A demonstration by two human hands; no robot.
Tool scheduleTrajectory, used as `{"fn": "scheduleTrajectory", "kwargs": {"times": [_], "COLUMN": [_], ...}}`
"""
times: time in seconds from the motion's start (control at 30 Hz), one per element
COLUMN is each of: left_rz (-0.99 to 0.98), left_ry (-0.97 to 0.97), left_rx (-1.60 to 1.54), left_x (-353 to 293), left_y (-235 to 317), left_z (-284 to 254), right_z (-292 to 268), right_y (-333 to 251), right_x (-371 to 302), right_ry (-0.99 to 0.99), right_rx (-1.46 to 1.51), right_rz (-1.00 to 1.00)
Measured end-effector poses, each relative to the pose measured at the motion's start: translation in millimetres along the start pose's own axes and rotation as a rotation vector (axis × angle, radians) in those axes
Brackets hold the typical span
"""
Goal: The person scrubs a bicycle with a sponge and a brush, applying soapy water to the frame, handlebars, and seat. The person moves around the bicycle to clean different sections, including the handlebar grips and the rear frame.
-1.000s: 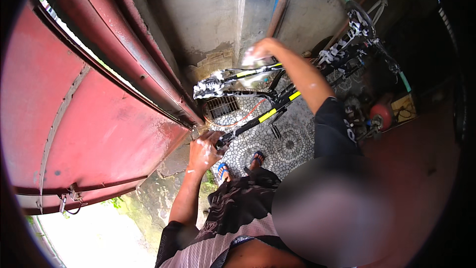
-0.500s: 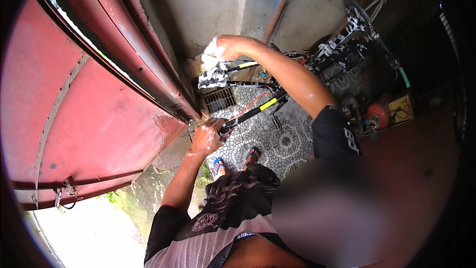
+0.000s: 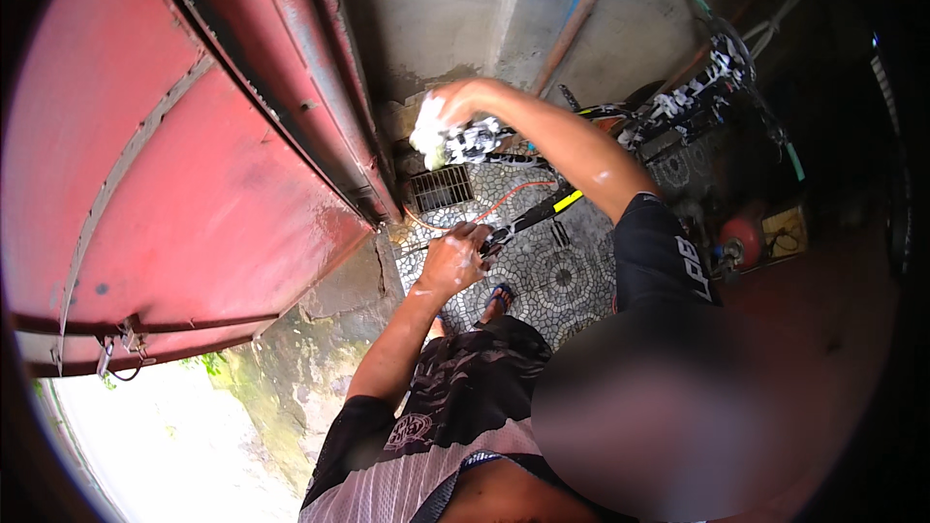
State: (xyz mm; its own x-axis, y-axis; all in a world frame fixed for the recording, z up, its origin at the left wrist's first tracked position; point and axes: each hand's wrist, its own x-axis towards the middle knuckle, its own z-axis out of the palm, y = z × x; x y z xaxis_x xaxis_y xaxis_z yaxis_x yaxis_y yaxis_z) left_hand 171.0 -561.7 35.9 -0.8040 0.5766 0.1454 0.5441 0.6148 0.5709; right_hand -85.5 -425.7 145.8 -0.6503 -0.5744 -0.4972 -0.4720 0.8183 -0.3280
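A black bicycle frame (image 3: 535, 214) with yellow marks and no wheels showing on it reaches across from the right, patched with white foam. My left hand (image 3: 455, 259), streaked with foam, is closed around the near end of its black tube. Above it, my right hand (image 3: 453, 103) presses a foam-covered, pale yellowish sponge (image 3: 429, 143) against the foamy far end of the frame (image 3: 477, 139). Foam hides most of that hand's fingers. At the right, the handlebar ends in green grips (image 3: 793, 161), with foam clinging to the parts between.
A red metal gate (image 3: 174, 203) fills the left side. A drain grate (image 3: 442, 190) is set in the pebble-mosaic floor (image 3: 572, 276), with a thin orange hose (image 3: 509, 196) beside it. A rusty pipe (image 3: 579, 17) leans along the grey wall. A red rounded object (image 3: 741, 237) stands at right.
My left hand has shifted right and slightly up along with the tube end. My right hand and the sponge have moved a little right and down along the foamy frame end. The view has shifted too.
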Motion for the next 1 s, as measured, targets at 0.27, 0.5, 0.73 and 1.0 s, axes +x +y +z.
{"fn": "scheduleTrajectory", "kwargs": {"times": [0.27,0.5,0.73,1.0], "left_rz": [-0.045,-0.012,0.112,0.087], "left_ry": [0.019,0.002,-0.281,-0.612], "left_rx": [0.008,-0.001,-0.075,0.141], "left_x": [-4.2,17.5,44.9,101.5], "left_y": [-9.5,-18.1,-46.6,-50.1], "left_z": [-12.5,-34.2,-42.7,-69.0], "right_z": [-10.3,112.7,226.8,248.2], "right_y": [3.6,-24.0,-29.1,-32.3], "right_x": [-74.7,-191.7,-177.7,-155.3], "right_ry": [0.29,0.766,1.377,1.521], "right_rx": [0.308,0.079,0.189,0.078], "right_rz": [-0.473,0.566,0.095,0.086]}}
